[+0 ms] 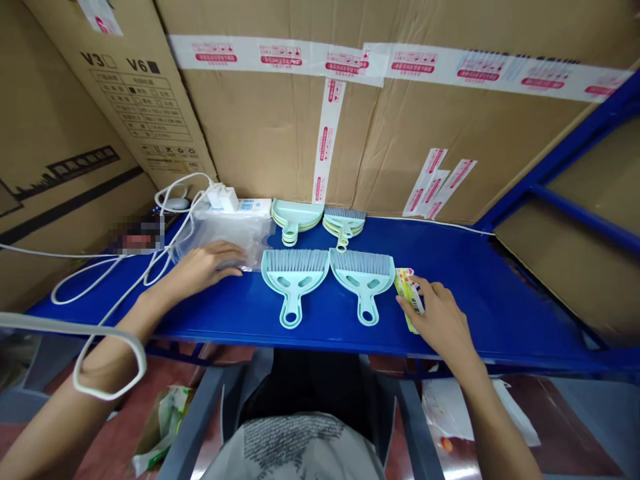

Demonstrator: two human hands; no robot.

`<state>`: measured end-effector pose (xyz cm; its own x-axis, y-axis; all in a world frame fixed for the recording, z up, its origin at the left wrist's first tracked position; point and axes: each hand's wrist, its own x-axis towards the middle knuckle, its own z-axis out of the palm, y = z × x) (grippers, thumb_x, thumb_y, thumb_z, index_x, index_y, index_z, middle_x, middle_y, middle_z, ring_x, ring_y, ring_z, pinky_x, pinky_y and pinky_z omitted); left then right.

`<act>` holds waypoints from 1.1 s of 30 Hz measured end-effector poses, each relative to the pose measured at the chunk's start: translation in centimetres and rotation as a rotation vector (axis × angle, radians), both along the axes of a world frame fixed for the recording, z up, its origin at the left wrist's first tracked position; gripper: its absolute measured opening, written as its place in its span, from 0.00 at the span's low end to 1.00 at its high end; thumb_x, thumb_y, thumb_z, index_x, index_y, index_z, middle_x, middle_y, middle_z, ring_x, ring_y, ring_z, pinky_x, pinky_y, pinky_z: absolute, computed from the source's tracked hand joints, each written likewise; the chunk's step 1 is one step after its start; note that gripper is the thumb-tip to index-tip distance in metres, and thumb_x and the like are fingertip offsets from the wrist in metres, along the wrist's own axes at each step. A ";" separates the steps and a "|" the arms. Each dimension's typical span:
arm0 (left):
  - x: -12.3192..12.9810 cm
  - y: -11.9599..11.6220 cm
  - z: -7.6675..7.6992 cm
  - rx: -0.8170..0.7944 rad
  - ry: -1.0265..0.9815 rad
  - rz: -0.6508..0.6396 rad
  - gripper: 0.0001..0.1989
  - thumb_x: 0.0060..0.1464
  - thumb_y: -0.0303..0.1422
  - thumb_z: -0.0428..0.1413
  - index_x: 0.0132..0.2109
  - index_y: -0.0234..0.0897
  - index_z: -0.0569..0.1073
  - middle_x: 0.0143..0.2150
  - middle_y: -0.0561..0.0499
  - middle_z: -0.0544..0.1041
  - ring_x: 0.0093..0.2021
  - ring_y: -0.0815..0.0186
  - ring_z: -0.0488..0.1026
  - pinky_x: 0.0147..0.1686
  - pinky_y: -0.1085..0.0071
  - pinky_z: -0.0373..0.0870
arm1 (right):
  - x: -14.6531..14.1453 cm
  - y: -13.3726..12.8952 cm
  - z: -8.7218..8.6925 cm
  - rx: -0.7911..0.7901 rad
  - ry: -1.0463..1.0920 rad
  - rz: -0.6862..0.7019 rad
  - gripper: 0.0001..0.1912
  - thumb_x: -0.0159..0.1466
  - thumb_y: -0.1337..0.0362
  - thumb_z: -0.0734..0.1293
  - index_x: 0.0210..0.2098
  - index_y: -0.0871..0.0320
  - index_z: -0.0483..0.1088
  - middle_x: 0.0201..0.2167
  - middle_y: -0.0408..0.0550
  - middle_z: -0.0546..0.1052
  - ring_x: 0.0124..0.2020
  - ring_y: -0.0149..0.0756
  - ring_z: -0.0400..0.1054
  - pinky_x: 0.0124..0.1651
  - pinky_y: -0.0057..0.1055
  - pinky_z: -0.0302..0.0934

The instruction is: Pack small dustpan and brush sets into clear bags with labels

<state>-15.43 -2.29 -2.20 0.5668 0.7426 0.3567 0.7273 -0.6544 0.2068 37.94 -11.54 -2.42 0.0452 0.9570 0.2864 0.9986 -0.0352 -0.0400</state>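
My left hand (207, 267) lies on a pile of clear plastic bags (225, 230), fingers stretched out and thumb apart. At the right, my right hand (440, 313) has its thumb and fingers on a yellow-green printed card (407, 290), partly hidden under the hand. Between my hands, two mint-green dustpan and brush sets lie side by side, handles toward me: the left set (296, 283) and the right set (365, 283). Their grey bristles point away from me. Behind them are a stack of dustpans (297, 213) and a stack of small brushes (344, 225).
White cables (150, 267) run over the left of the blue table (330, 333), and one loops above my left forearm. A white charger (223, 197) sits behind the bags. Tall cardboard (270, 133) walls the back; a blue metal frame (575, 207) stands right.
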 end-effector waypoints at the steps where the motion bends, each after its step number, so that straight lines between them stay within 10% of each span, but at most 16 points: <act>1: 0.1 0.3 0.4 -0.040 -0.009 -0.038 0.20 0.68 0.52 0.59 0.51 0.44 0.85 0.55 0.43 0.86 0.54 0.49 0.83 0.59 0.50 0.78 | -0.1 0.1 0.2 -0.016 0.009 -0.009 0.25 0.75 0.47 0.63 0.63 0.55 0.71 0.47 0.58 0.77 0.49 0.56 0.74 0.33 0.39 0.67; 12: 6.2 2.6 10.4 -0.014 -0.405 -0.029 0.20 0.71 0.48 0.58 0.44 0.37 0.86 0.44 0.45 0.88 0.45 0.59 0.83 0.50 0.64 0.77 | -0.3 0.7 1.6 -0.068 0.187 -0.145 0.27 0.73 0.49 0.64 0.67 0.52 0.68 0.50 0.55 0.80 0.49 0.55 0.77 0.34 0.37 0.61; 18: 11.2 6.9 7.7 -0.053 -0.375 -0.120 0.21 0.68 0.46 0.60 0.37 0.33 0.85 0.34 0.46 0.86 0.33 0.64 0.81 0.36 0.71 0.71 | 0.0 0.0 1.1 -0.050 0.234 -0.113 0.28 0.72 0.48 0.64 0.67 0.50 0.68 0.49 0.53 0.81 0.46 0.52 0.79 0.34 0.36 0.61; 25: 10.8 7.4 2.8 0.058 -0.603 0.022 0.20 0.67 0.44 0.60 0.33 0.34 0.82 0.25 0.49 0.83 0.25 0.66 0.78 0.29 0.73 0.70 | 2.0 -0.2 0.1 0.025 0.319 -0.030 0.31 0.68 0.46 0.67 0.65 0.53 0.70 0.42 0.52 0.79 0.42 0.51 0.77 0.43 0.43 0.68; 33: 12.9 5.1 2.7 0.277 -0.685 -0.039 0.18 0.67 0.38 0.60 0.28 0.36 0.78 0.23 0.51 0.80 0.21 0.69 0.73 0.27 0.73 0.67 | 4.7 1.6 0.4 -0.050 0.792 0.055 0.40 0.60 0.44 0.74 0.67 0.55 0.68 0.37 0.49 0.80 0.33 0.43 0.76 0.38 0.40 0.71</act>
<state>-2.52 2.79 0.53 0.1739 0.5575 0.8117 0.4696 -0.7715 0.4293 42.67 -9.96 -2.05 0.1694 0.9748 0.1453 0.6742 -0.0071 -0.7385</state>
